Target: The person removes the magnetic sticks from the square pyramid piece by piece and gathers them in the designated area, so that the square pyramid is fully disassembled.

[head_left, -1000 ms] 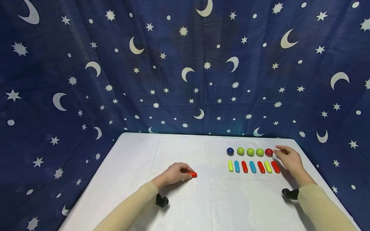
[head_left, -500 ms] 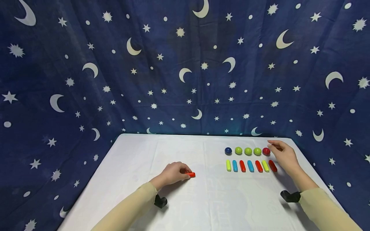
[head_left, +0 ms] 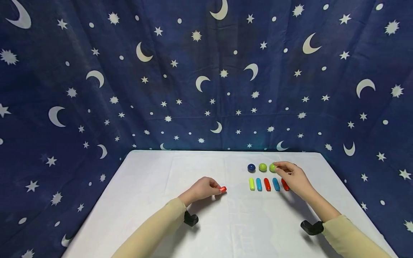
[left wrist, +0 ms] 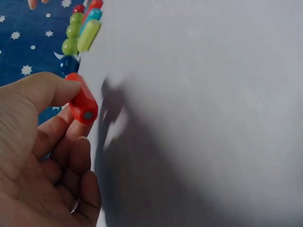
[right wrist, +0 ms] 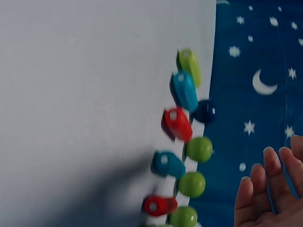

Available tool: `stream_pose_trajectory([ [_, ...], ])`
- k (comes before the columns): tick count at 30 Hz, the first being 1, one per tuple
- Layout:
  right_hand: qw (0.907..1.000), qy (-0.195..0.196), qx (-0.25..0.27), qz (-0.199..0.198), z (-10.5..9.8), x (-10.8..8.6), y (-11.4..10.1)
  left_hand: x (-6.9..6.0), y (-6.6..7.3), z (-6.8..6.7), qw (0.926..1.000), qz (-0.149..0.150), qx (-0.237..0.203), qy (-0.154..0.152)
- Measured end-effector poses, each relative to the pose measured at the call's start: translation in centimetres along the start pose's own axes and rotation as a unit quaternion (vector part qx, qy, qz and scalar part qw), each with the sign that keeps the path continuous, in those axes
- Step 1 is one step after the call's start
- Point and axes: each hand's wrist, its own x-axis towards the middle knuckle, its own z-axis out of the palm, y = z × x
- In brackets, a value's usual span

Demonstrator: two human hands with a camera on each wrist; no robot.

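My left hand (head_left: pixel 203 188) pinches a short red rod (head_left: pixel 223 189) between thumb and fingers, above the table left of the rows. In the left wrist view a grey dot shows on the end of that red rod (left wrist: pixel 85 105). My right hand (head_left: pixel 297 181) hovers over the right part of a row of balls and a row of rods. Its fingers (right wrist: pixel 272 172) extend loosely in the right wrist view, with nothing seen held. Near its fingertips is a green ball (head_left: pixel 272 167). The hand hides the right ends of both rows in the head view.
A dark blue ball (head_left: pixel 251 167) and another green ball (head_left: pixel 262 167) stand at the back row's left. In front lie a yellow-green rod (head_left: pixel 252 184), blue rods (head_left: pixel 259 184) and red rods (head_left: pixel 267 184). A starry curtain (head_left: pixel 180 82) hangs behind the white table (head_left: pixel 155 172).
My right hand has moved left from beside the red ball to over the rows, covering their right end. My left hand has shifted slightly right and up with the red rod.
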Motion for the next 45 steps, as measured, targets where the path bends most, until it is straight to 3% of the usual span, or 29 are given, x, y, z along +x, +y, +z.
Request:
stream_pose_trajectory([
  [4, 0.9997, -0.018, 0.007, -0.015, 1.0, -0.6, -0.6, 1.0, 1.2, 1.0, 0.9978, -0.024, -0.062, 0.004],
  [9, 0.9995, -0.028, 0.012, 0.000, 1.5, -1.3, -1.1, 2.3, 2.9, 2.3, 0.9940, -0.069, -0.084, 0.013],
  [14, 0.9992, -0.030, 0.026, 0.003, 1.8, -1.9, -0.9, 3.9, 4.1, 3.4, 0.9943, -0.085, -0.062, 0.021],
  [18, 0.9992, -0.024, 0.030, 0.009, 1.9, -2.3, -0.8, 4.9, 4.6, 3.9, 0.9964, -0.080, -0.004, 0.030],
  [23, 0.9995, -0.019, 0.020, 0.015, 1.9, -2.7, -0.8, 5.1, 5.2, 4.0, 0.9934, -0.073, 0.078, 0.043],
  [27, 0.9992, -0.021, 0.028, 0.017, 1.9, -2.8, -0.5, 5.1, 5.8, 3.8, 0.9910, -0.072, 0.102, 0.048],
  [45, 0.9950, -0.034, 0.092, 0.019, 3.0, -3.7, 0.2, 6.2, 6.3, 5.2, 0.9938, -0.094, 0.028, 0.053],
])
